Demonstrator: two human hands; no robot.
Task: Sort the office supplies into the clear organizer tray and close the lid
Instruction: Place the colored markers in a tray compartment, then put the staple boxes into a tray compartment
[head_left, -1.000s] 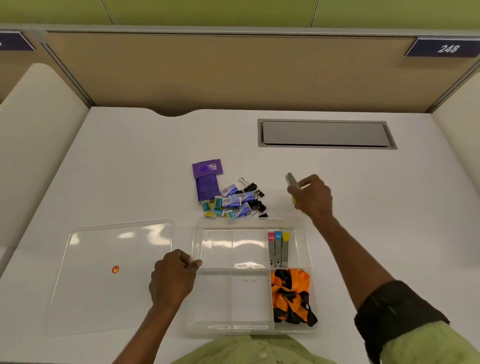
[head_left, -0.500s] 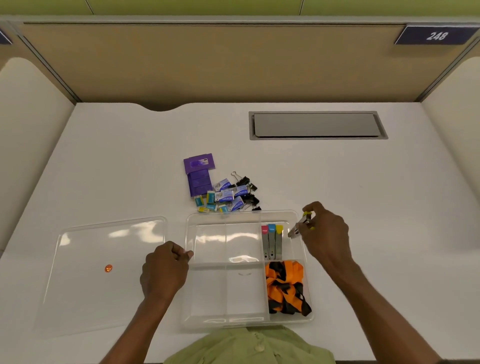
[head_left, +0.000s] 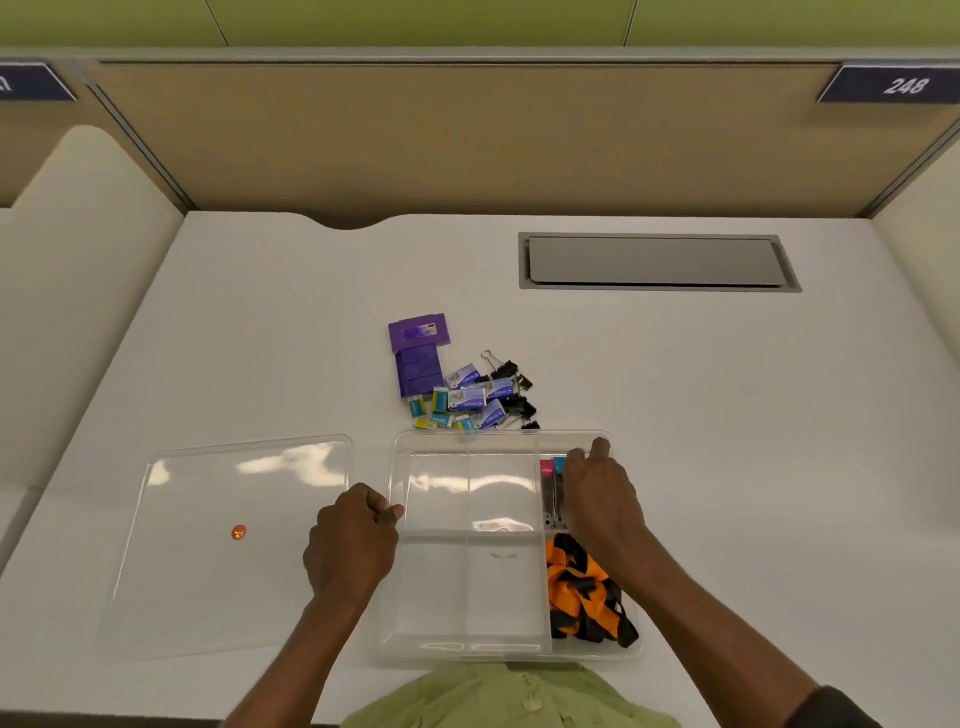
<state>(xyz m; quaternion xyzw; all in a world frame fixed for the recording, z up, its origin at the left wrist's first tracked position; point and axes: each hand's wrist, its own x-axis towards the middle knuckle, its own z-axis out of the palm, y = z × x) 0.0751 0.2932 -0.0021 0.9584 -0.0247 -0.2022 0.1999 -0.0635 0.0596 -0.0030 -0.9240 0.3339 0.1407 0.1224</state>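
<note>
The clear organizer tray (head_left: 467, 435) sits at the desk's near edge. My left hand (head_left: 353, 540) is closed on its left rim. My right hand (head_left: 602, 499) reaches into the far right compartment, thumb and forefinger pinched together by the far wall over a yellow-tipped grey piece that it hides. Beside it lie grey pieces with a pink tip (head_left: 546, 467) and a blue tip (head_left: 558, 464). An orange and black lanyard (head_left: 582, 592) fills the near right compartment. Purple boxes (head_left: 418, 358), small erasers (head_left: 467, 400) and black binder clips (head_left: 514, 387) lie just beyond the tray.
The clear lid (head_left: 234, 519) lies flat left of the tray, with a small orange dot (head_left: 238, 532) on it. A grey cable hatch (head_left: 654, 261) is set into the desk at the far right. Partition walls close off the back and both sides.
My right hand brought the yellow-tipped piece from beyond the tray down into the far right compartment. My left hand stayed on the tray's left rim.
</note>
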